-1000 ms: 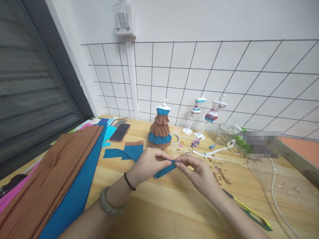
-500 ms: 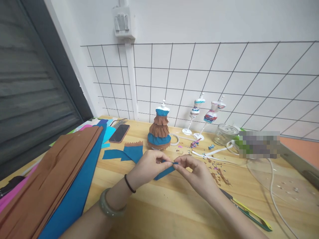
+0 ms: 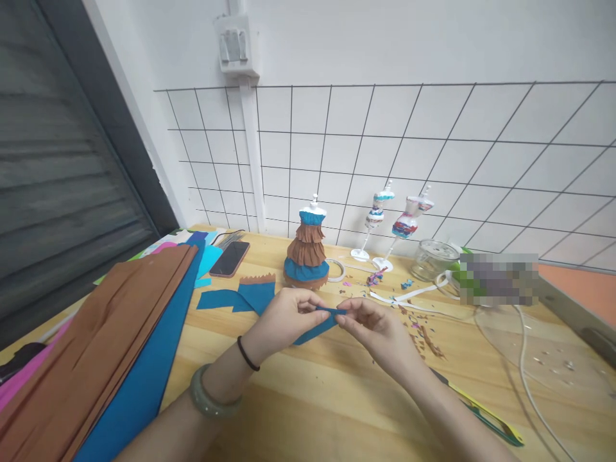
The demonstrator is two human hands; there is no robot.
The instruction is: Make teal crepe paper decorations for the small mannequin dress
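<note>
Between my two hands is a narrow strip of blue crepe paper (image 3: 315, 332), its top edge pinched and its lower part hanging slantwise over the table. My left hand (image 3: 289, 324) grips it between thumb and fingers, and my right hand (image 3: 378, 327) pinches it a little to the right. Just beyond them stands a small dress form (image 3: 308, 250) in a tiered blue and brown paper dress. Left of my left hand lie cut blue paper pieces (image 3: 257, 297), one with a jagged brown edge.
Large folded brown and blue paper sheets (image 3: 96, 333) cover the left side, near a phone (image 3: 230, 258). Two smaller dress forms (image 3: 407, 218), a tape roll (image 3: 337, 271), a glass jar (image 3: 436, 258) and paper scraps (image 3: 423, 340) lie rightward. A yellow-green cutter (image 3: 491, 417) rests beside my right forearm.
My fingertips have moved slightly apart, and more of the blue strip's top edge shows between them. Both hands keep their pinch. The view has shifted a little.
</note>
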